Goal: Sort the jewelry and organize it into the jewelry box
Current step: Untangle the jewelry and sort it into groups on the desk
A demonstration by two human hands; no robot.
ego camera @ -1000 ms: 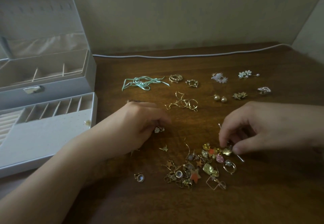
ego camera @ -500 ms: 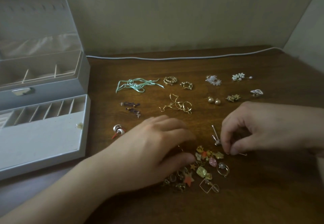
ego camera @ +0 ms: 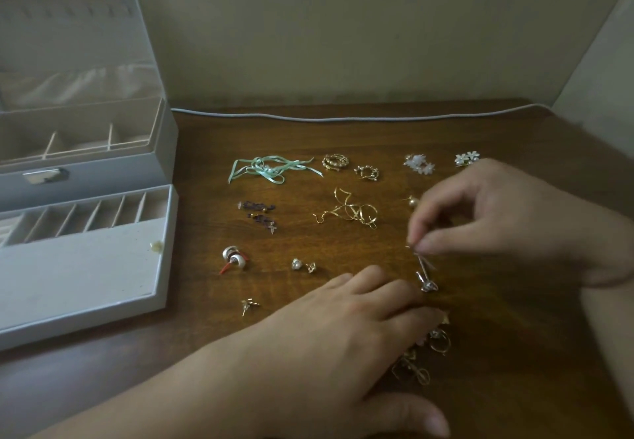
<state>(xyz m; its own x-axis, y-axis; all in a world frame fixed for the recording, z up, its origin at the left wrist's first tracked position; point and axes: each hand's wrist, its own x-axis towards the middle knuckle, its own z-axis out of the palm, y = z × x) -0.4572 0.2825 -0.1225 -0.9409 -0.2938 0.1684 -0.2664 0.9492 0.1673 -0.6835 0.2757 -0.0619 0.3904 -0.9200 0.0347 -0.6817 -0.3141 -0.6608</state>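
1. Head view: a brown wooden table fills most of the picture; a thin grey cord lies along its far edge.
2. The grey jewelry box sits open at the left; its little slots look bare.
3. The left hand lies flat with straight, relaxed fingers on the jewelry pile; it grips nothing.
4. The right hand pinches a thin silver earring that hangs down just above the pile.
5. Sorted pieces lie apart on the table: a mint ribbon; gold rings; white flower earrings; twisty gold hooks.
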